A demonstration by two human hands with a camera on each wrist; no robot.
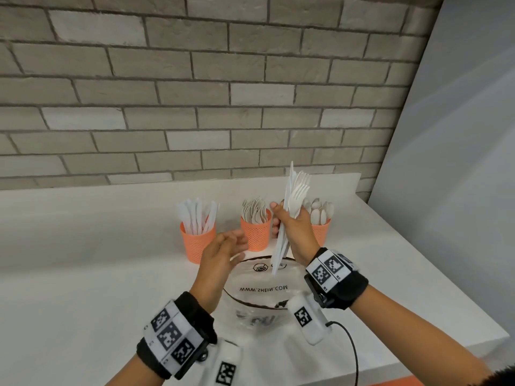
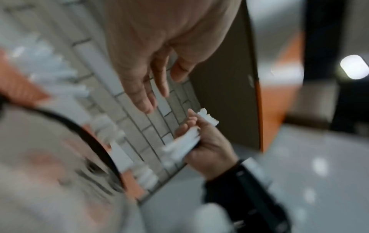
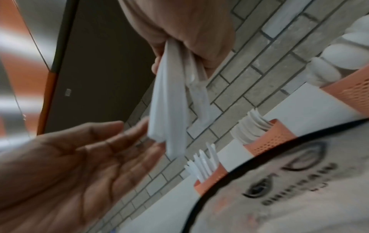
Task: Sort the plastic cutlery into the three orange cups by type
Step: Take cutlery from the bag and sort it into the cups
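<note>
Right hand clenched and raised, left hand spread beside it.
The right hand (image 1: pixel 296 229) is lifted with fingers curled round a white bundle; the left hand (image 1: pixel 223 250) is held lower, palm toward it, fingers relaxed and empty. Both wrists wear marker bands.

Head high; wrists close, upward-facing

Clear printed bag (image 1: pixel 259 288) on white counter (image 1: pixel 83 246), brick wall (image 1: pixel 195 93) behind.

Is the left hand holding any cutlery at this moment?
No, the left hand is open and holds nothing, while the right hand grips the bundle of white plastic forks and knives.
</note>
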